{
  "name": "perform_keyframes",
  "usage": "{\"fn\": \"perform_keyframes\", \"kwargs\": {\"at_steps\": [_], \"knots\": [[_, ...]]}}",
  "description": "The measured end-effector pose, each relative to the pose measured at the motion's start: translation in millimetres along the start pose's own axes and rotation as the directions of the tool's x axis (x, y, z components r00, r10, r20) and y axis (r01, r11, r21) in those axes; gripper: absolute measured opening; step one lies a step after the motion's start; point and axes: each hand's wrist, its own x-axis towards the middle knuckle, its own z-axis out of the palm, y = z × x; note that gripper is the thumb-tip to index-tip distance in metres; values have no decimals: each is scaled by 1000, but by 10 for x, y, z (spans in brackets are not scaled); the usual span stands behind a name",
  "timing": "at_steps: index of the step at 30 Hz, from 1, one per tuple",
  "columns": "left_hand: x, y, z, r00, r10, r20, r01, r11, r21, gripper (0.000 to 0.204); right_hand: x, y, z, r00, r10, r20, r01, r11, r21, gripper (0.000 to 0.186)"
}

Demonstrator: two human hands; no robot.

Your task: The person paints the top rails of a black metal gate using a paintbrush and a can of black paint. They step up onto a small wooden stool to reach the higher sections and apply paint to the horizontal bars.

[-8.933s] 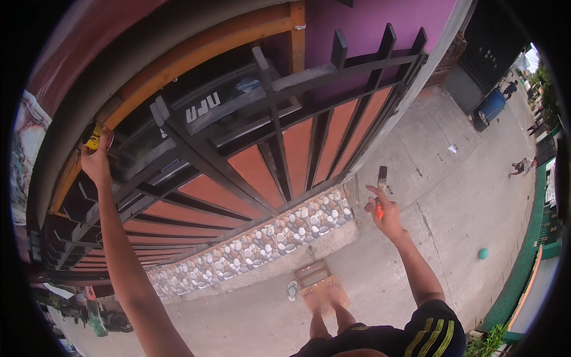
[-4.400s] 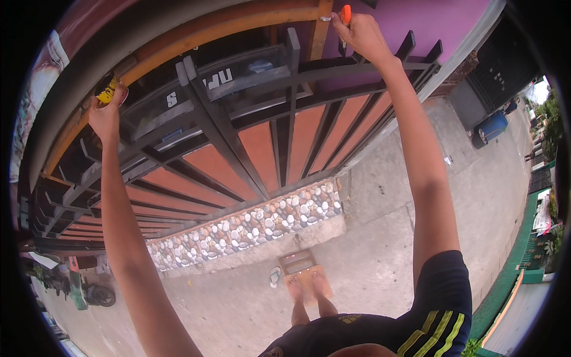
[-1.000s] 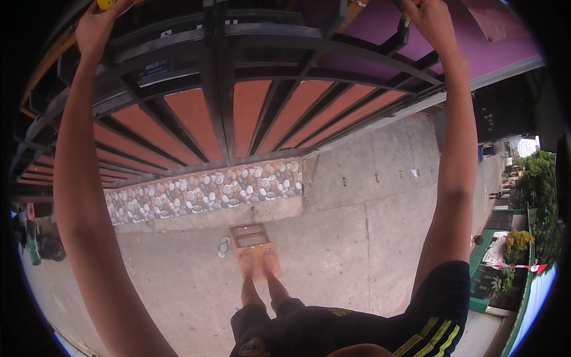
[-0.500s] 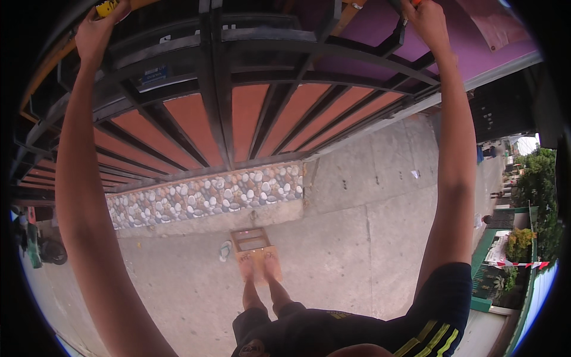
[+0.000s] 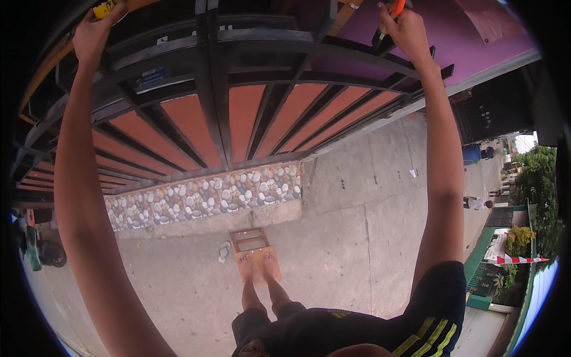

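Note:
Both my arms reach up to the far edge of the view, in front of a dark metal grille [image 5: 214,89]. My left hand [image 5: 92,41], at the upper left, is closed on a small yellow object with dark markings [image 5: 103,9]; the frame edge cuts it off, so its kind is unclear. At the upper right, my right hand [image 5: 410,35] grips an orange-and-black hand tool [image 5: 397,7]. Its dark end points down beside the grille's bars, and the fingers hide part of it. My bare feet [image 5: 257,262] stand on a small wooden stool [image 5: 248,233].
Below the grille runs an orange panel [image 5: 190,119] over a pebble-patterned ledge [image 5: 208,193]. A flip-flop [image 5: 223,251] lies left of the stool on the concrete floor [image 5: 333,256]. A purple surface [image 5: 458,41] is at upper right. People [image 5: 476,203] are in the street at far right.
My right hand has moved left and slightly down with the orange-and-black tool, bringing more of it into view. The left hand has barely moved.

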Motion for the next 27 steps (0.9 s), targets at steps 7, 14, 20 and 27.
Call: {"fn": "perform_keyframes", "kwargs": {"at_steps": [7,14,20,27], "knots": [[60,0,19,1000,14,-9,-14,1000,-20,84,-224,299,78,997,71,34,-67,992,-103,48],[-4,21,45,999,-45,19,43,998,54,86,-150,101,230,994,99,51,-93,990,-104,50],[-19,91,10,1000,4,-24,-4,1000,5,76,-46,-315,367,981,176,84,-195,910,366,47],[-13,104,37,997,72,-43,-75,994,-79,64,-93,-228,511,873,480,89,-374,539,755,41]]}}
